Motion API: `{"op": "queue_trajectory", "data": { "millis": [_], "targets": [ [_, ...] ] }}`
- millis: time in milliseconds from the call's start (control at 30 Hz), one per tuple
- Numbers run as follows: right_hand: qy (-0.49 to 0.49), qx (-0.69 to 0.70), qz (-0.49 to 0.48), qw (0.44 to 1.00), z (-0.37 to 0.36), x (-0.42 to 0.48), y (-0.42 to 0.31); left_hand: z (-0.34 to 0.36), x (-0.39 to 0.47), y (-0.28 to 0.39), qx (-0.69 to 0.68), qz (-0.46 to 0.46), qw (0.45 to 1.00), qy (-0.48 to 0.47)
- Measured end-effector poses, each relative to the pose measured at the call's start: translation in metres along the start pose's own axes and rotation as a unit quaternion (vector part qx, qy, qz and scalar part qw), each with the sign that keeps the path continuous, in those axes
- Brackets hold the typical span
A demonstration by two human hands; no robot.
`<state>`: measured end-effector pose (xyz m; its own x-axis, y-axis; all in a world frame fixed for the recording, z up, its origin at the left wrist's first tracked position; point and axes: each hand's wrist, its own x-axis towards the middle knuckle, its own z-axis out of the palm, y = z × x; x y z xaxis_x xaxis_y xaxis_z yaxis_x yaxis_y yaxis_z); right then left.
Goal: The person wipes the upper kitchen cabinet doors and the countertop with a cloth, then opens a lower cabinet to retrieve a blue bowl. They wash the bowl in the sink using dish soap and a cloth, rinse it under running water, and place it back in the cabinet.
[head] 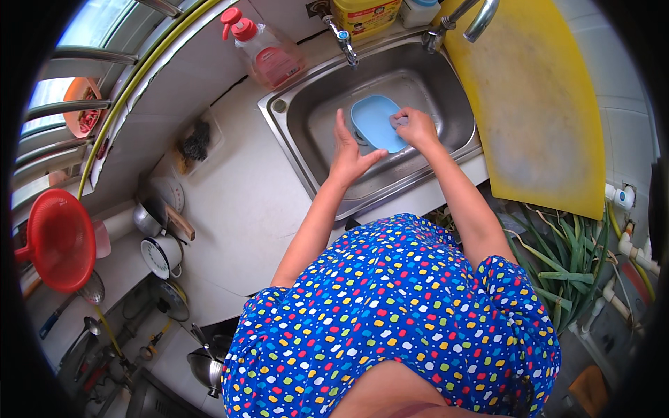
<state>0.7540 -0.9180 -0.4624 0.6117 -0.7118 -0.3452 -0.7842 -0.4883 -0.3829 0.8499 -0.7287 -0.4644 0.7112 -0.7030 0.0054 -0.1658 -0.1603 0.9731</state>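
A light-blue oval dish (373,123) is inside the stainless-steel sink (454,86), over the drain. My right hand (419,128) pinches a small greyish-pink scrubbing pad (399,120) against the dish's right side. Beside the dish's left edge, my left hand (351,157) is spread, fingers raised and thumb apart. Its thumb tip lies by the dish's lower rim; whether it touches is unclear. A chrome tap (343,39) points into the sink from the back edge.
Left of the sink stands a red-topped pump bottle (274,60). A yellow cutting board (543,109) leans at the right, above green onions (569,271). An enamel mug (163,256) and a metal pot (149,214) sit on the left counter; a red strainer (61,240) hangs nearby.
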Motion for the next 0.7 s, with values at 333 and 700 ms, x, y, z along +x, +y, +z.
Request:
{"op": "queue_trajectory", "data": {
  "millis": [333, 700],
  "targets": [
    [-0.091, 0.492, 0.043, 0.865, -0.007, 0.025, 0.047, -0.005, 0.013, -0.013, 0.083, -0.106, 0.952, -0.274],
    [0.171, -0.006, -0.303, 0.938, 0.033, -0.045, -0.061, 0.027, 0.009, -0.016, -0.609, -0.260, 0.750, 0.009]
  ]
}}
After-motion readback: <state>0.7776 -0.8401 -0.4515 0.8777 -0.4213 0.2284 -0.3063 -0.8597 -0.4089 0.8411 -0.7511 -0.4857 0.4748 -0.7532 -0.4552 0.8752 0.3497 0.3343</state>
